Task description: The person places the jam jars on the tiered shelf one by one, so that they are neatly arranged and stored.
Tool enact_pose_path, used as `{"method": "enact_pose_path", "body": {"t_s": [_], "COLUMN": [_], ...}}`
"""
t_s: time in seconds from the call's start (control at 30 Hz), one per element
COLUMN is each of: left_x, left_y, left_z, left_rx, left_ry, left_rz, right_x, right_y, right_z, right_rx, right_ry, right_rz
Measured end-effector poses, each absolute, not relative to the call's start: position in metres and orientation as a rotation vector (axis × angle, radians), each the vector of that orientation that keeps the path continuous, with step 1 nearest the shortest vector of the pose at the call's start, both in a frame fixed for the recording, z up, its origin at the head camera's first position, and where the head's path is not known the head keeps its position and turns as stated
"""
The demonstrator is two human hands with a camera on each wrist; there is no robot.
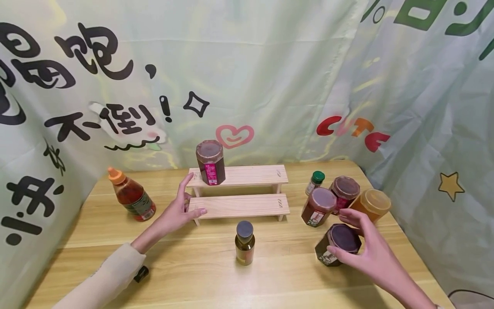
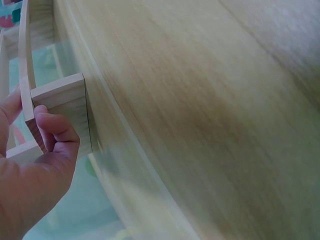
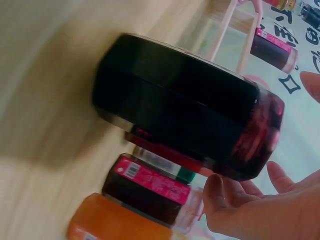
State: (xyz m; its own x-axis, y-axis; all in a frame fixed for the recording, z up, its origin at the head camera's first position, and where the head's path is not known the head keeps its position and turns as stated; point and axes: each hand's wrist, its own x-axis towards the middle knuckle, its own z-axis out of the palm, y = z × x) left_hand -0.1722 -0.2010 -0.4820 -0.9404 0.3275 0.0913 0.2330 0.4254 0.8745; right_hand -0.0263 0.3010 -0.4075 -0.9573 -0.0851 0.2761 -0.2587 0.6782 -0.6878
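Observation:
My left hand [image 1: 180, 214] grips the left end of a two-tier wooden shelf [image 1: 239, 206], thumb on the lower board. In the left wrist view its fingers [image 2: 60, 127] curl against the board's end. A dark octagonal jar [image 1: 211, 165] with a pink label stands on the upper tier's left end. At the right, my right hand [image 1: 368, 246] spreads around another dark jar [image 1: 328, 244] standing on the table. The right wrist view shows the thumb [image 3: 311, 86] apart from this jar, with the other fingers beside its lid; whether they touch is unclear.
Behind that jar cluster two dark jars [image 1: 317, 212] [image 1: 345, 193], an amber jar [image 1: 371, 205] and a green-capped shaker [image 1: 315, 182]. A small dark-capped bottle [image 1: 245, 244] stands before the shelf. A red sauce bottle [image 1: 135, 199] is at left; a small black object [image 1: 141, 274] lies by the left sleeve.

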Motion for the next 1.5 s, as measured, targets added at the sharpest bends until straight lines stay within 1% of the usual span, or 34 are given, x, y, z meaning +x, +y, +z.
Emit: {"method": "enact_pose_path", "body": {"t_s": [0.37,0.7,1.07,1.5], "left_x": [-0.17,-0.173,-0.171,-0.17], "left_y": [-0.199,-0.199,-0.199,-0.198], "left_z": [-0.479,-0.48,-0.477,-0.478], "left_rx": [0.504,0.487,0.487,0.499], "left_ry": [2.565,2.55,2.554,2.554], "left_rz": [1.576,1.573,1.59,1.597], "right_x": [-0.019,-0.013,-0.012,-0.013], "right_y": [0.315,0.316,0.306,0.303], "right_z": [-0.442,-0.461,-0.469,-0.466], "right_rx": [0.252,0.314,0.216,0.102], "right_ry": [-2.686,-2.6,-2.552,-2.603], "right_rz": [1.232,1.302,1.392,1.392]}}
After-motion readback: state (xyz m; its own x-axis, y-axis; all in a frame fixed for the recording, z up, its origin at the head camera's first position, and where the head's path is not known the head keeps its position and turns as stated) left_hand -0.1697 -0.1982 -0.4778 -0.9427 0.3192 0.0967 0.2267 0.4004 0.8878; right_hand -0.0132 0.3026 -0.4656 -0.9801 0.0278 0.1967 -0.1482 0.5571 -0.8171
